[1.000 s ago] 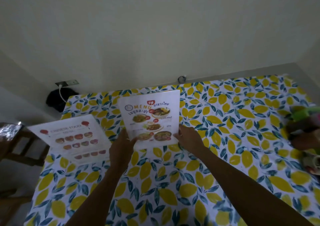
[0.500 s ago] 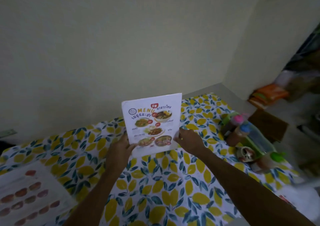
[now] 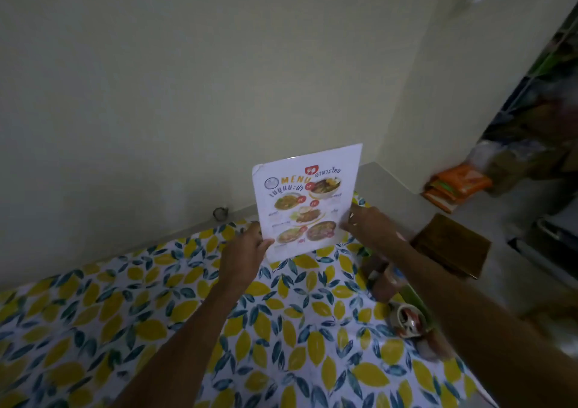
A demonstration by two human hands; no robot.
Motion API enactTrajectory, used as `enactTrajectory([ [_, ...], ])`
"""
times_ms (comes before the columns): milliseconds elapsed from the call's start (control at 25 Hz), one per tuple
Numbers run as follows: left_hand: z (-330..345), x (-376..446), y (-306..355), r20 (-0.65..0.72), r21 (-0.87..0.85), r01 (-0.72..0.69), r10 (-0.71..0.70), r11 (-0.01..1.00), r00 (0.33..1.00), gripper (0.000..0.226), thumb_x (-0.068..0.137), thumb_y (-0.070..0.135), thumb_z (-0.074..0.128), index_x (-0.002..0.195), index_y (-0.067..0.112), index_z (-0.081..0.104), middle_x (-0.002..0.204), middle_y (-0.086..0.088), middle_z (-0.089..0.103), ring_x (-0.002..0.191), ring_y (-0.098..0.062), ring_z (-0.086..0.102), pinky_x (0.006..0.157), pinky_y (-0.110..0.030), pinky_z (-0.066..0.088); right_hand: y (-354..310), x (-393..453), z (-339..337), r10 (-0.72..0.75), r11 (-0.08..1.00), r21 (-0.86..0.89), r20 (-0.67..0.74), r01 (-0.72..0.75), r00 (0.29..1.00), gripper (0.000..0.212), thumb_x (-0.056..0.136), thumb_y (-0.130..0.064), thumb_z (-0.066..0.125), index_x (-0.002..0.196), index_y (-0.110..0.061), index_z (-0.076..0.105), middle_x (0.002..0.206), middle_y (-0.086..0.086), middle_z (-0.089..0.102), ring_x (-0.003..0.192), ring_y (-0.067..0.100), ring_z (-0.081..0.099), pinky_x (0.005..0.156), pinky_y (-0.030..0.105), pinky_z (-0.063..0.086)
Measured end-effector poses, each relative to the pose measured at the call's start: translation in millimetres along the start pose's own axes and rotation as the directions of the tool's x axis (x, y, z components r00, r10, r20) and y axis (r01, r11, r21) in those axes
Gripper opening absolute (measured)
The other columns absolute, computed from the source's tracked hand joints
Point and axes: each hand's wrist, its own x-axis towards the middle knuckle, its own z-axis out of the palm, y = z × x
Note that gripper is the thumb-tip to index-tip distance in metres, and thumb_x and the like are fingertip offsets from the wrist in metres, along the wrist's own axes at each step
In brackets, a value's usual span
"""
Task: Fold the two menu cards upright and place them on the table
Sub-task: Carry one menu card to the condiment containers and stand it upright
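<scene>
A white menu card (image 3: 305,201) with food photos and the word MENU stands upright, its printed face toward me, over the far right part of the table (image 3: 156,313). My left hand (image 3: 247,248) grips its lower left edge. My right hand (image 3: 367,224) grips its lower right edge. The card's bottom edge is at or just above the lemon-patterned tablecloth; I cannot tell if it touches. The second menu card is out of view.
Condiment bottles and a small round jar (image 3: 406,318) crowd the table's right edge under my right forearm. A brown wooden board (image 3: 450,245) lies on the floor beyond. Orange packets (image 3: 456,185) sit by the wall. The wall runs close behind the table.
Both hands carried the menu card rightward along the table. The view swung right, so the other menu card at the left dropped out of sight.
</scene>
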Motion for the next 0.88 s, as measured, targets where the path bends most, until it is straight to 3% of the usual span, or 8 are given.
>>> enactTrajectory([
  [160, 62.1, 63.3, 39.7, -0.03, 0.023, 0.043, -0.042, 0.999, 0.999, 0.025, 0.092, 0.035, 0.062, 0.102, 0.012, 0.058, 0.07, -0.007, 0.065, 0.063, -0.026, 0.062, 0.055, -0.036, 0.047, 68.1, 85.2, -13.2, -0.067, 0.998, -0.001, 0.01, 0.067, 0.998, 0.045, 0.083, -0.051, 0.063, 0.114, -0.019, 0.056, 0.103, 0.011, 0.073, 0.098, 0.034, 0.067, 0.083, 0.046, 0.056],
  [320, 123.0, 108.6, 61.5, 0.001, 0.011, 0.097, -0.097, 0.995, 0.995, 0.032, 0.093, 0.034, 0.059, 0.118, 0.013, 0.057, 0.085, -0.009, 0.071, 0.072, -0.026, 0.066, 0.06, -0.036, 0.051, 124.5, 150.2, -6.2, -0.124, 0.992, 0.03, 0.077, 0.122, 0.989, 0.045, 0.084, -0.047, 0.066, 0.119, -0.021, 0.058, 0.101, 0.01, 0.075, 0.093, 0.035, 0.069, 0.081, 0.046, 0.058],
  [440, 158.7, 135.4, 71.2, 0.038, -0.008, 0.211, -0.211, 0.977, 0.977, 0.03, 0.094, 0.032, 0.058, 0.117, 0.013, 0.058, 0.094, -0.008, 0.072, 0.08, -0.025, 0.066, 0.066, -0.033, 0.05, 156.3, 187.1, 9.9, -0.153, 0.988, 0.051, 0.127, 0.147, 0.98, 0.042, 0.086, -0.047, 0.063, 0.119, -0.021, 0.056, 0.102, 0.01, 0.074, 0.094, 0.035, 0.068, 0.081, 0.047, 0.057],
  [880, 233.7, 178.5, 66.9, 0.122, 0.018, 0.409, -0.408, 0.912, 0.905, 0.027, 0.094, 0.02, 0.059, 0.114, 0.002, 0.056, 0.104, -0.018, 0.071, 0.088, -0.033, 0.069, 0.07, -0.047, 0.058, 206.4, 249.6, 72.5, -0.174, 0.985, 0.021, 0.176, 0.173, 0.969, 0.04, 0.09, -0.046, 0.054, 0.122, -0.023, 0.048, 0.098, 0.013, 0.073, 0.085, 0.037, 0.068, 0.076, 0.048, 0.059],
])
